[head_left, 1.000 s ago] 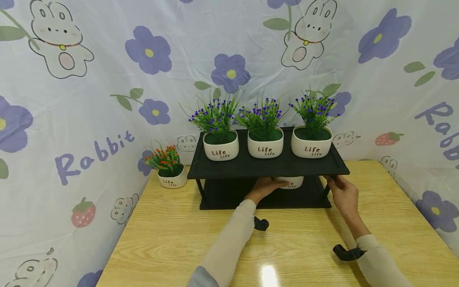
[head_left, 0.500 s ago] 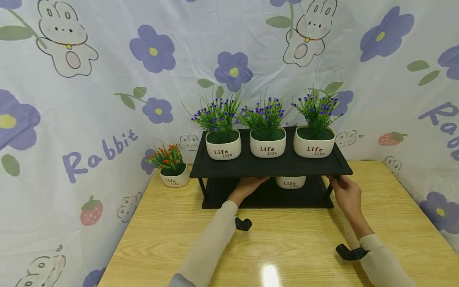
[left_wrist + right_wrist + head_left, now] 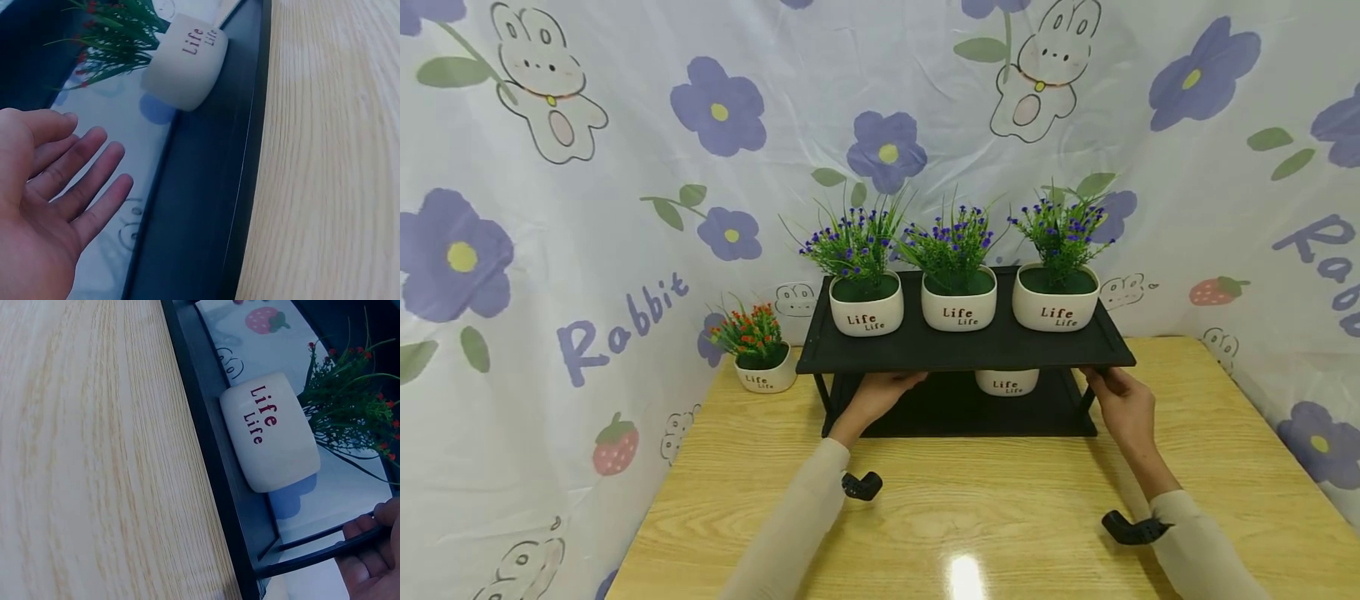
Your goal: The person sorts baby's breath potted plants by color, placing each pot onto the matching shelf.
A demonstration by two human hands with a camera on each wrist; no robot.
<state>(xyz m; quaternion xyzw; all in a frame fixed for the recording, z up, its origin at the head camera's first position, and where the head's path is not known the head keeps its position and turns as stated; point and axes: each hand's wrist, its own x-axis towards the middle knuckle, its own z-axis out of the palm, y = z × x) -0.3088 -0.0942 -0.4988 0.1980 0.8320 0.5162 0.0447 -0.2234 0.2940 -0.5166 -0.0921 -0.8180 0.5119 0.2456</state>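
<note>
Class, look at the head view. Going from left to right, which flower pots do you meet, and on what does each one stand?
Red-flowered pot on the table → left purple-flowered pot on the top shelf → middle purple-flowered pot on the top shelf → right purple-flowered pot on the top shelf.
</note>
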